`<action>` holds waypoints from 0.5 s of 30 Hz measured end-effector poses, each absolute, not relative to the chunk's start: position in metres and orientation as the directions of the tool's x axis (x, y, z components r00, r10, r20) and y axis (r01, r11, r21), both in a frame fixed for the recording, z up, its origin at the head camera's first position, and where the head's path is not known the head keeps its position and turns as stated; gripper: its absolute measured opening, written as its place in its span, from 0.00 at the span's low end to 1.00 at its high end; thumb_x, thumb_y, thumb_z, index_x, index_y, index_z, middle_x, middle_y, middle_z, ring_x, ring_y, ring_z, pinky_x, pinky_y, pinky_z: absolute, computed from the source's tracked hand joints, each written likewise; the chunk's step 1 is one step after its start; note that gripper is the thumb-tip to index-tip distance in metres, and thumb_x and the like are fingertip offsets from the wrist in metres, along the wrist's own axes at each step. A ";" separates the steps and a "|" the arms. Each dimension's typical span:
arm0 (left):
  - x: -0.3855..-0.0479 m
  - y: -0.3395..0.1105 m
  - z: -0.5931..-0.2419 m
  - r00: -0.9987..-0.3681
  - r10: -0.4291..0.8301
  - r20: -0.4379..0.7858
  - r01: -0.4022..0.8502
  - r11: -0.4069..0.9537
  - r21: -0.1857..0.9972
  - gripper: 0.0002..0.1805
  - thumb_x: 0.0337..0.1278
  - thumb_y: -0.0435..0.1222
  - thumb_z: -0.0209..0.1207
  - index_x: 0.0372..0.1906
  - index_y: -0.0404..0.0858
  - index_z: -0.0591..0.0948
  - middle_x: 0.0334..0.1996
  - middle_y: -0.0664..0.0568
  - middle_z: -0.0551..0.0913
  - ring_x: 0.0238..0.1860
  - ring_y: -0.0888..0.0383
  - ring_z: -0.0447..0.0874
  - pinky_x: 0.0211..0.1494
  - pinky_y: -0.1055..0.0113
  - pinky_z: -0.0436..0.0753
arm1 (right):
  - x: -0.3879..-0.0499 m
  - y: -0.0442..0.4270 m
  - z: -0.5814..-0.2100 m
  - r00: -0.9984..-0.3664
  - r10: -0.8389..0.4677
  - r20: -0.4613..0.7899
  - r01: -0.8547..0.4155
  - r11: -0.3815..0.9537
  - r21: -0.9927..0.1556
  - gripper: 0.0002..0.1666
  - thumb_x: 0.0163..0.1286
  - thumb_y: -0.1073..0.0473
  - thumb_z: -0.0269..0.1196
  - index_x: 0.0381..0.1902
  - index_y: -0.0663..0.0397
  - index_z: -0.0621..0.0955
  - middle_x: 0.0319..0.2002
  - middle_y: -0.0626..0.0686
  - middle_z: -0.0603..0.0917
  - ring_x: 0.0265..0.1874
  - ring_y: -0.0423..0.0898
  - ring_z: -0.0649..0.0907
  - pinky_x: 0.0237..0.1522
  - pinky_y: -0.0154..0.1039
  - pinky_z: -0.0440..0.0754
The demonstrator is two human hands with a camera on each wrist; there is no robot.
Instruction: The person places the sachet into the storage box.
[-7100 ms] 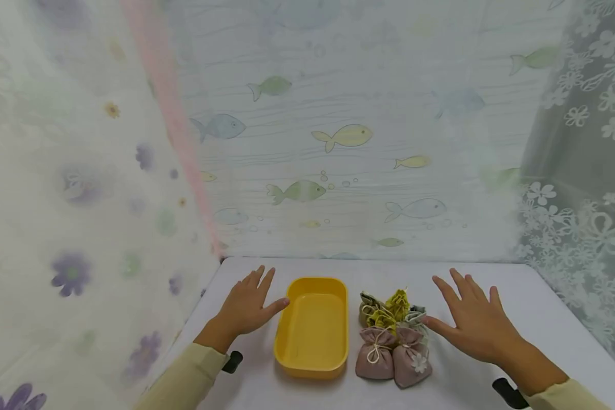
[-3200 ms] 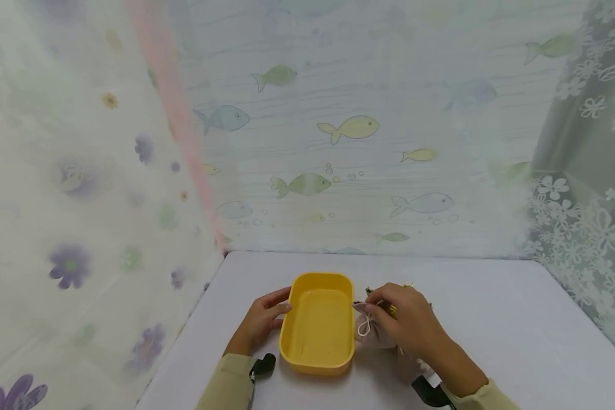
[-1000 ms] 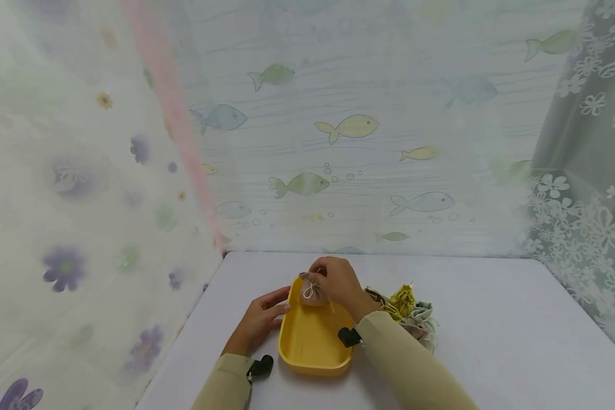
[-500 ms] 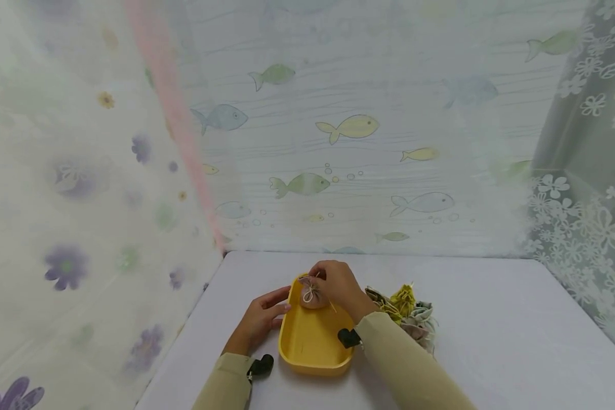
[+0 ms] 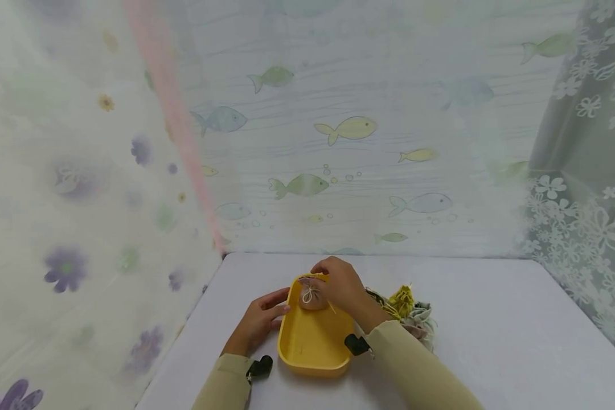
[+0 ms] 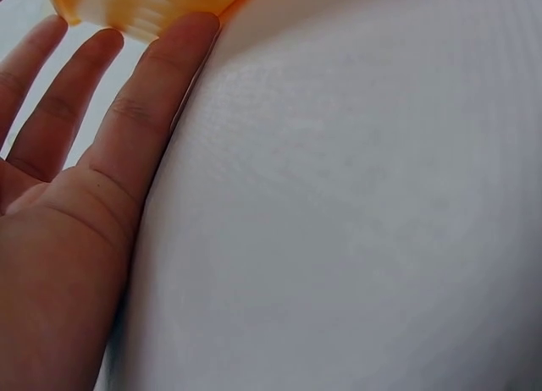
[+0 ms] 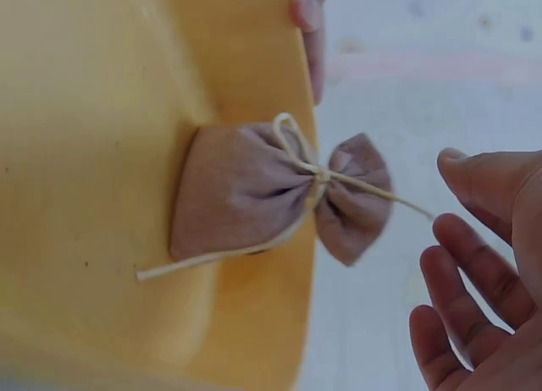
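Observation:
A mauve drawstring pouch (image 5: 311,299) with a cream cord bow stands inside the yellow tray (image 5: 315,345), leaning on its far wall. My right hand (image 5: 345,289) is beside the pouch's gathered neck. In the right wrist view the fingers are parted and apart from the pouch's cloth (image 7: 241,192); one cord end reaches the index fingertip, and whether it touches I cannot tell. My left hand (image 5: 258,320) lies along the tray's left side. The left wrist view has its extended fingers (image 6: 135,112) against the tray's outer wall (image 6: 157,0).
Right of the tray sits a bunch of other pouches, mustard (image 5: 402,300), pale green (image 5: 422,312) and mauve, partly behind the right forearm. White cloth covers the table (image 5: 497,319). A fish-patterned curtain (image 5: 348,188) hangs behind, with a flowered one at left.
The right hand took a mauve pouch from the bunch and brought it left into the tray. In the last half second its fingers have come off the pouch. The left hand stays at the tray.

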State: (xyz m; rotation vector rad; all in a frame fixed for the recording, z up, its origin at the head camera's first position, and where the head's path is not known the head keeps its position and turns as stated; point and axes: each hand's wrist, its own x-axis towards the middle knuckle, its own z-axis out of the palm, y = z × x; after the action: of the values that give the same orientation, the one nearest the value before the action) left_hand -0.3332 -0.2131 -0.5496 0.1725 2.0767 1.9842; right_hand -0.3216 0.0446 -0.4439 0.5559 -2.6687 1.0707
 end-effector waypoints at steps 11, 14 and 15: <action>-0.332 -0.213 -0.549 -0.963 0.254 -0.087 -0.076 0.053 0.996 0.31 0.66 0.42 0.68 0.73 0.48 0.75 0.73 0.44 0.73 0.65 0.50 0.82 0.57 0.58 0.88 | -0.284 0.076 -0.439 -0.812 -0.250 0.527 -0.550 0.629 -0.549 0.13 0.66 0.54 0.75 0.46 0.49 0.88 0.44 0.46 0.87 0.43 0.46 0.85 0.46 0.45 0.87; -0.332 -0.212 -0.551 -0.963 0.253 -0.089 -0.080 0.047 0.996 0.32 0.66 0.42 0.68 0.73 0.48 0.75 0.73 0.45 0.74 0.65 0.51 0.82 0.58 0.58 0.88 | -0.273 0.087 -0.439 -0.791 -0.233 0.565 -0.563 0.639 -0.524 0.13 0.64 0.54 0.76 0.45 0.48 0.88 0.43 0.44 0.86 0.42 0.42 0.84 0.45 0.43 0.87; -0.332 -0.211 -0.552 -0.963 0.252 -0.091 -0.082 0.049 0.995 0.32 0.66 0.42 0.68 0.73 0.49 0.75 0.73 0.45 0.74 0.65 0.51 0.82 0.58 0.58 0.88 | -0.269 0.091 -0.439 -0.790 -0.226 0.570 -0.561 0.642 -0.523 0.13 0.63 0.54 0.76 0.45 0.48 0.88 0.43 0.43 0.86 0.42 0.41 0.83 0.44 0.43 0.87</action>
State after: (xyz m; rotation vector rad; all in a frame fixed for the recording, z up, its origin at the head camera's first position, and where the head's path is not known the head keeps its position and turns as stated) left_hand -0.3324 -0.2114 -0.5521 0.1738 2.0851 2.0057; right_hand -0.2690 0.0911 -0.4392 0.6173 -2.4043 0.9850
